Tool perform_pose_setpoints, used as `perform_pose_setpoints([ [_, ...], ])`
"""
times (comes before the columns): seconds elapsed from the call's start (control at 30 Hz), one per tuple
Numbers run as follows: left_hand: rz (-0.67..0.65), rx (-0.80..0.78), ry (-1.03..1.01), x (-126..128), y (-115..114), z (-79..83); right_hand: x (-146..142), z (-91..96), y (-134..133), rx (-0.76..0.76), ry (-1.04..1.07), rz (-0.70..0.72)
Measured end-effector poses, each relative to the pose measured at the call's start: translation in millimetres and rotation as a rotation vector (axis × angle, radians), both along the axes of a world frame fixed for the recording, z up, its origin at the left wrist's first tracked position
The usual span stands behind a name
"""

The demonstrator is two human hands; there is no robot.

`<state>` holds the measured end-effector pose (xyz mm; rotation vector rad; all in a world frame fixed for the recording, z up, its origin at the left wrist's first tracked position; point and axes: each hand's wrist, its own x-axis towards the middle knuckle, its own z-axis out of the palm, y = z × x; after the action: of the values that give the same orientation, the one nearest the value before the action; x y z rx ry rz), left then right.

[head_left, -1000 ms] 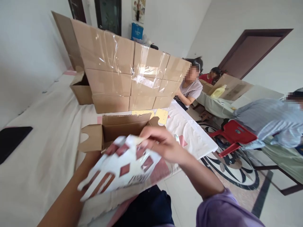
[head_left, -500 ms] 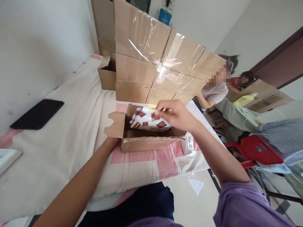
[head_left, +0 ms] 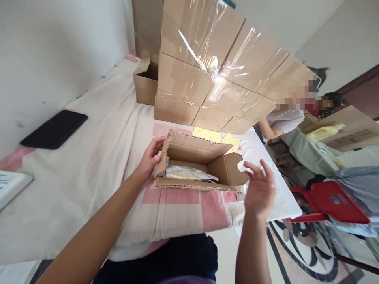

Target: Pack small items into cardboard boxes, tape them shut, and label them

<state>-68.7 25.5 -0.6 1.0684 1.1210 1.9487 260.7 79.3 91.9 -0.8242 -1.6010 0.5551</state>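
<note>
An open cardboard box [head_left: 204,148] sits on the cloth-covered table in front of me, its top edges ragged. Inside it, along the near wall, lies a flat packet [head_left: 189,172] in white and pale yellow. My left hand [head_left: 150,157] grips the box's left end, with the thumb at the rim and the other fingers partly behind the cardboard. Beside the notched right flap is my right hand [head_left: 260,189], palm turned up and fingers spread, holding nothing. Its fingertips are close to the flap; whether they touch it I cannot tell.
Behind the box rises a wall of taped cartons [head_left: 183,81], with a small open carton [head_left: 145,87] at its left. Yellow sheets [head_left: 207,134] lie at its foot. A black flat slab [head_left: 55,129] is at left, a red stool [head_left: 331,201] at right. Another person [head_left: 288,120] sits beyond.
My right hand has let go of the white and brown-red patterned packet and moved right, out of the box. My left hand has moved up onto the box's left end. The view has shifted.
</note>
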Motion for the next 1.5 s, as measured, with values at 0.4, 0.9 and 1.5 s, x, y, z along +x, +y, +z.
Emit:
perform_pose_setpoints([
  [0.4,-0.114,0.0,-0.047,7.9,-19.0,35.2,-30.1,-40.5,-20.3,-0.096,-0.236,0.311],
  [0.9,-0.192,0.129,0.093,-0.6,-8.0,13.5,-55.8,-54.0,-15.6,-0.148,-0.066,-0.02],
  [1.5,-0.183,0.142,0.371,-9.3,-13.8,20.9,-61.9,-45.5,-14.3,-0.334,0.081,0.092],
])
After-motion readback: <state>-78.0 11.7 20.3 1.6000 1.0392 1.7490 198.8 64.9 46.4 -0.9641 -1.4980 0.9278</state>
